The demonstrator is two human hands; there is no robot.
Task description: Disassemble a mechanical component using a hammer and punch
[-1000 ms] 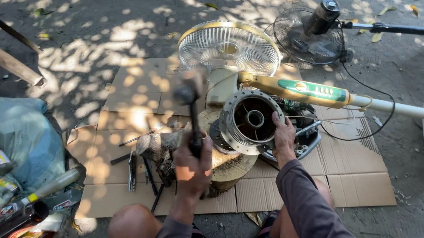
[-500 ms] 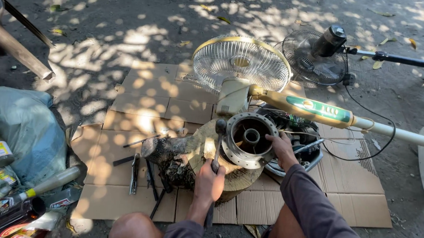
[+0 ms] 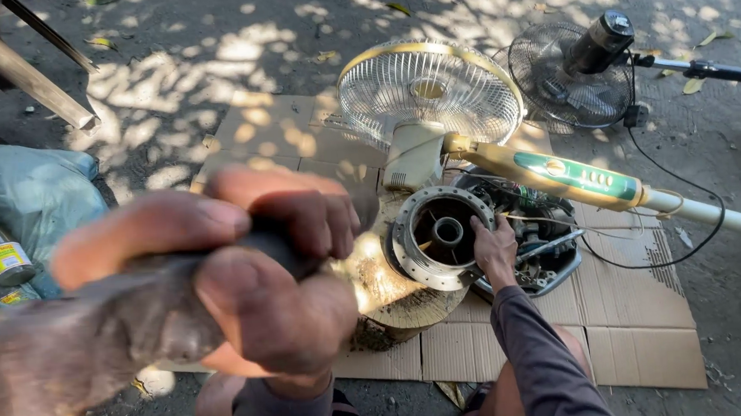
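A dark, blurred tool handle [image 3: 137, 321] is gripped in the left hand [image 3: 246, 275], which is raised close to the camera with its fingers curled fully around the handle; the tool's head cannot be made out. The right hand [image 3: 495, 252] is laid flat and open against the lower right rim of a round, silver-grey metal motor housing [image 3: 442, 236] with a hollow centre hub, nothing being clasped in it. The housing is propped on a round wooden block [image 3: 397, 296], which stands on flattened brown cardboard sheets [image 3: 644, 328] spread over the dirt ground [image 3: 206, 38]. Just behind the housing, a dark fan base with exposed wiring [image 3: 537, 232] is seen, and across it a cream and green fan stand pole [image 3: 583, 178] is laid, running off to the right. A round white wire fan guard with a yellow rim [image 3: 428, 89] is tilted up behind the housing, and a black wire fan guard with a dark motor [image 3: 572, 71] lies further right. At the left edge, small bottles with yellow labels [image 3: 3, 252] are seen beside a grey-blue cloth bag [image 3: 31, 190].
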